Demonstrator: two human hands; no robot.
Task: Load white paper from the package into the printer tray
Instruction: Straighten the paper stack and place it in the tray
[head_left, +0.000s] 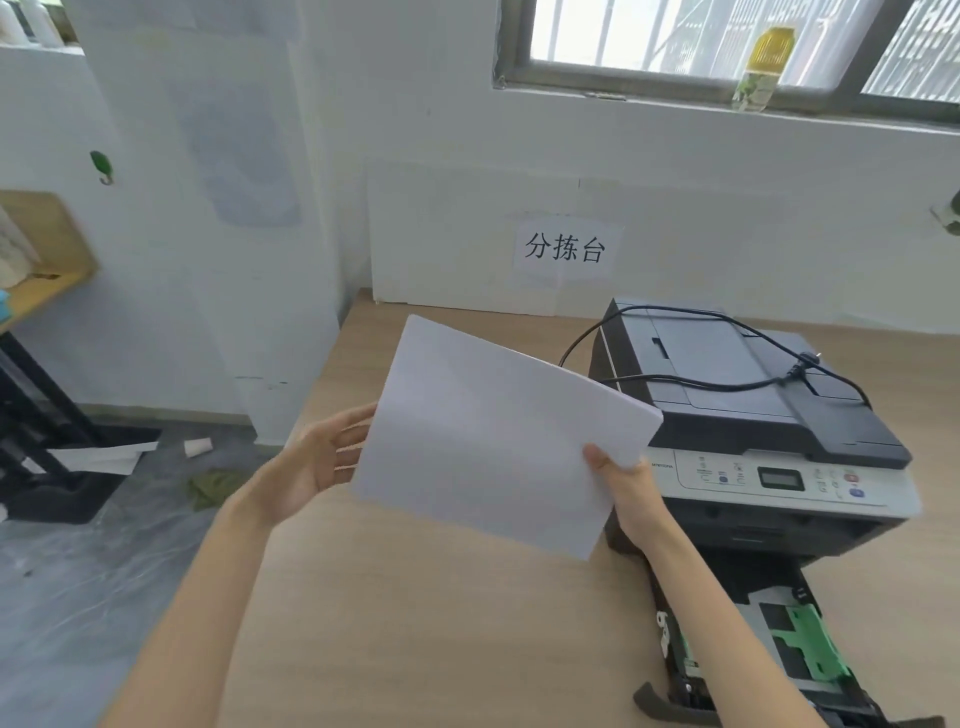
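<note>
A stack of white paper (498, 431) is held in the air above the wooden table, tilted, left of the printer. My left hand (322, 457) supports its left edge with fingers spread behind the sheets. My right hand (623, 488) pinches its lower right corner, thumb on top. The grey and black printer (753, 415) stands on the table at the right. Its paper tray (769, 644) is pulled out toward me at the bottom right, showing green guides and no paper inside. No paper package is in view.
A black power cable (727, 384) lies over the printer lid. The wooden table (415, 623) reaches a white wall with a paper sign (566, 249). Left of the table lie floor litter (208, 488) and a black stand (47, 441). A bottle (763, 67) stands on the windowsill.
</note>
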